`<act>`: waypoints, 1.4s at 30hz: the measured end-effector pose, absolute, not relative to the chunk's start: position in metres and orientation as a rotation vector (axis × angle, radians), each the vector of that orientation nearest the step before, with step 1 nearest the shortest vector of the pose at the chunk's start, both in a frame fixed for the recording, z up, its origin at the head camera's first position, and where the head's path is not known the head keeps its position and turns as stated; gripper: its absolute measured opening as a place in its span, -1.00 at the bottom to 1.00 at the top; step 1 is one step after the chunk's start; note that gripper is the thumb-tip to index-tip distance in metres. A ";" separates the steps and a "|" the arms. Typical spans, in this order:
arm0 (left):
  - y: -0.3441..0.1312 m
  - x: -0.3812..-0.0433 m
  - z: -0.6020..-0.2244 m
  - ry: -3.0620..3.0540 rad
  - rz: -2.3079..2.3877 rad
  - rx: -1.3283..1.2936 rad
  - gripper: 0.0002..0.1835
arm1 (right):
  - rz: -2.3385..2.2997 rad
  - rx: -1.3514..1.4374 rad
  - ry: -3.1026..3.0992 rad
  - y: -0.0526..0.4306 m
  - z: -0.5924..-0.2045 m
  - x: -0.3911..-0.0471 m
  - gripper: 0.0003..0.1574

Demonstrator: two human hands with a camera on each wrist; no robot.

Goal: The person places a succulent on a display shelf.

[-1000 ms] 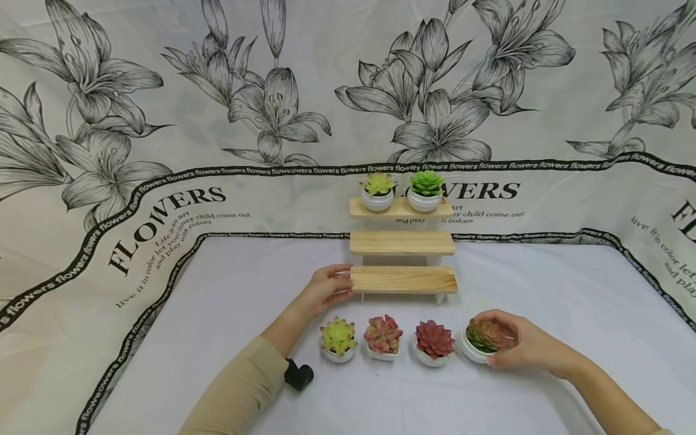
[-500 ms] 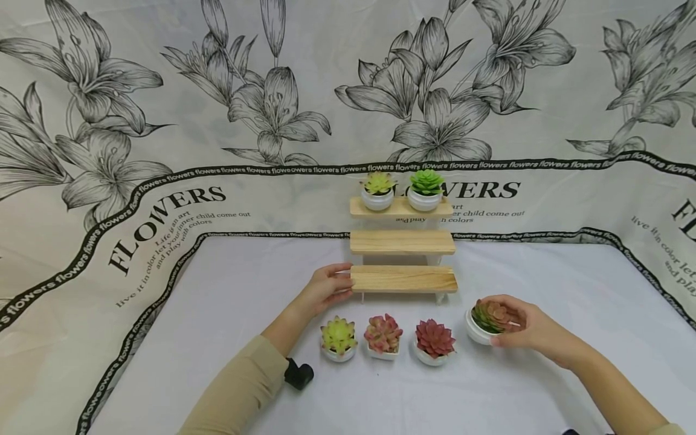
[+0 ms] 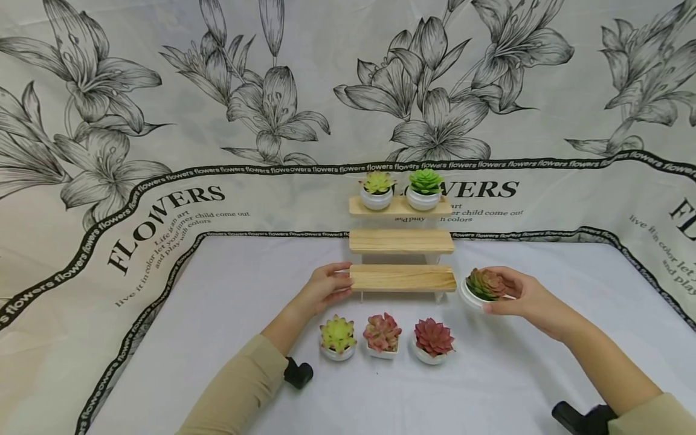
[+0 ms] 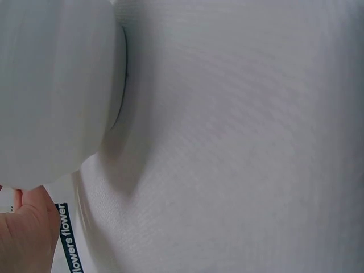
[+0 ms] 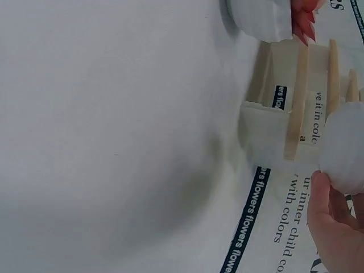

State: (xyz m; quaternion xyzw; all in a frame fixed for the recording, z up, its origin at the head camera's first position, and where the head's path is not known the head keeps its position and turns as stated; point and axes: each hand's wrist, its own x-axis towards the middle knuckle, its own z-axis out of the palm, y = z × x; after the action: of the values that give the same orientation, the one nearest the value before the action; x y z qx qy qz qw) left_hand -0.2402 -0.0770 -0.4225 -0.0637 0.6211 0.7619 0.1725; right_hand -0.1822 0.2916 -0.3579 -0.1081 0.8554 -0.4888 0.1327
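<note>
My right hand (image 3: 535, 302) grips the white pot of a green-and-brown succulent (image 3: 486, 284), lifted just right of the lowest step. In the right wrist view the fingers (image 5: 321, 199) hold the white pot (image 5: 344, 148) from below. My left hand (image 3: 326, 289) holds the left end of the lowest step of a three-tier wooden display stand (image 3: 402, 278). In front stand a yellow-green succulent (image 3: 337, 335), a pink-green succulent (image 3: 382, 333) and a dark red succulent (image 3: 433, 338), all in white pots. A white pot (image 4: 51, 85) fills the upper left of the left wrist view.
Two potted succulents, one yellow-green (image 3: 376, 184) and one bright green (image 3: 425, 184), stand on the top step. White cloth (image 3: 244, 332) covers the table. Behind it hangs a flower-printed cloth (image 3: 304, 121). Black wrist devices (image 3: 298, 373) show at both sleeves.
The right hand has lifted the green-and-brown succulent from the end of the front row and carried it away from me, up beside the lowest step. The left hand stays in place.
</note>
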 end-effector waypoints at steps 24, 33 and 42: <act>-0.077 -0.239 -0.420 1.752 2.164 -0.173 -0.48 | -1.538 -0.311 2.405 0.219 -0.306 -0.237 -0.08; -0.079 -0.239 -0.420 1.764 2.154 -0.175 -0.48 | -1.588 -0.304 2.376 0.188 -0.303 -0.254 -0.12; -0.078 -0.238 -0.418 1.763 2.144 -0.177 -0.49 | -1.607 -0.295 2.392 0.167 -0.308 -0.269 -0.15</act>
State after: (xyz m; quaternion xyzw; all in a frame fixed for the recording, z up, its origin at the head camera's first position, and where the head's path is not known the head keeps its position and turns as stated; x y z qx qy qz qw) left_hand -0.2377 -0.0780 -0.4183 -0.0627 0.6235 0.7584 0.1793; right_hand -0.2692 0.1670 -0.3080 -0.1010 0.8196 -0.5506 0.1221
